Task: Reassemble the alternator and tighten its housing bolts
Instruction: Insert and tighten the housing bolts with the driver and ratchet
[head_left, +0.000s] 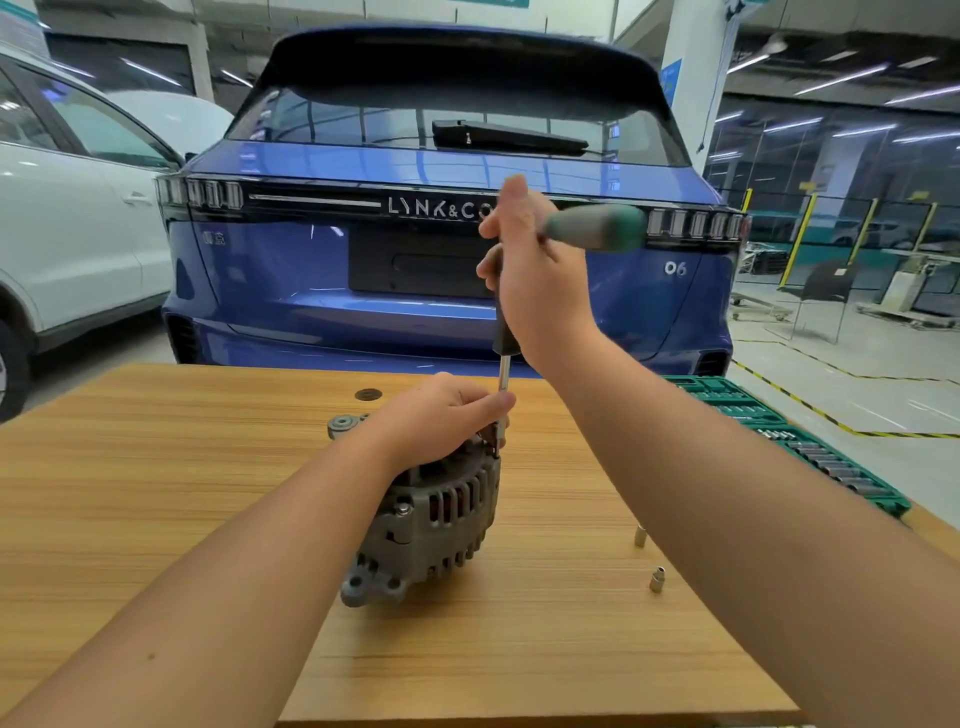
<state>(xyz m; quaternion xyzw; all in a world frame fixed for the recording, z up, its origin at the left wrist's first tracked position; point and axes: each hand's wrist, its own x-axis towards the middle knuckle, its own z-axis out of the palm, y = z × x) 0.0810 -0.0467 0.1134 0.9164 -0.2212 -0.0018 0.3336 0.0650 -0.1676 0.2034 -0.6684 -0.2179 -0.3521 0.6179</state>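
A grey alternator (431, 519) stands on the wooden table (156, 493), near its middle. My left hand (441, 415) lies over the alternator's top and pinches the metal shaft of a driver (501, 384) just above the housing. The shaft stands nearly upright with its tip at the housing's upper right rim. My right hand (535, 280) is raised above and grips the driver's green handle (597, 228), which sticks out to the right. The bolt under the tip is hidden.
Two small sockets (640, 535) (657, 579) stand on the table right of the alternator. A pulley (344, 425) lies behind my left hand. A green socket tray (789, 431) lies along the table's right edge. A blue car (447, 208) stands beyond the table, with a white car (78, 223) to its left.
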